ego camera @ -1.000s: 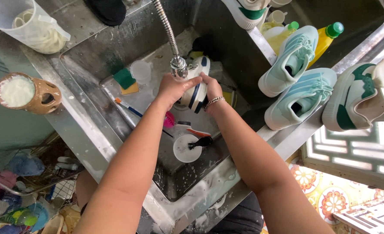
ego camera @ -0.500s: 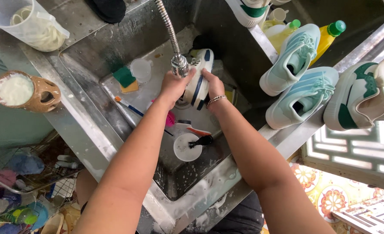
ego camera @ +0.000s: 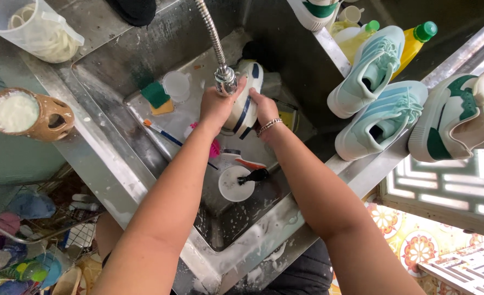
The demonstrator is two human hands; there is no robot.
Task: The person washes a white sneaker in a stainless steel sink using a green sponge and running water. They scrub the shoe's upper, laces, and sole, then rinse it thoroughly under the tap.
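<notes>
Hands met over the steel sink (ego camera: pixel 108 82), both wrapped around a white sneaker with a navy stripe (ego camera: pixel 245 104), which sat at the basin's middle directly under the head of the flexible metal faucet hose (ego camera: pixel 225 79). The left hand (ego camera: pixel 215 106) gripped the shoe's near side, fingers curled shut on it and reaching up beside the faucet head; the right hand (ego camera: pixel 265 106) (a beaded bracelet on its wrist) clamped the other side with fingers closed on the upper.

At nine o'clock from the sneaker lay a green-and-yellow sponge (ego camera: pixel 157 97) and a clear plastic cup (ego camera: pixel 176 84). Toward seven o'clock a blue-handled toothbrush (ego camera: pixel 162 134) and a pink bristle brush (ego camera: pixel 213 146) rested on the sink floor. At six o'clock sat a small white round dish (ego camera: pixel 235 186) with a black brush (ego camera: pixel 254 176) across it.

At three o'clock, on the ledge, stood two mint-green sneakers (ego camera: pixel 373 71) and a white-and-green sneaker (ego camera: pixel 452 117). A tan clay pot holding white stuff (ego camera: pixel 31 113) stood well apart at nine o'clock.
</notes>
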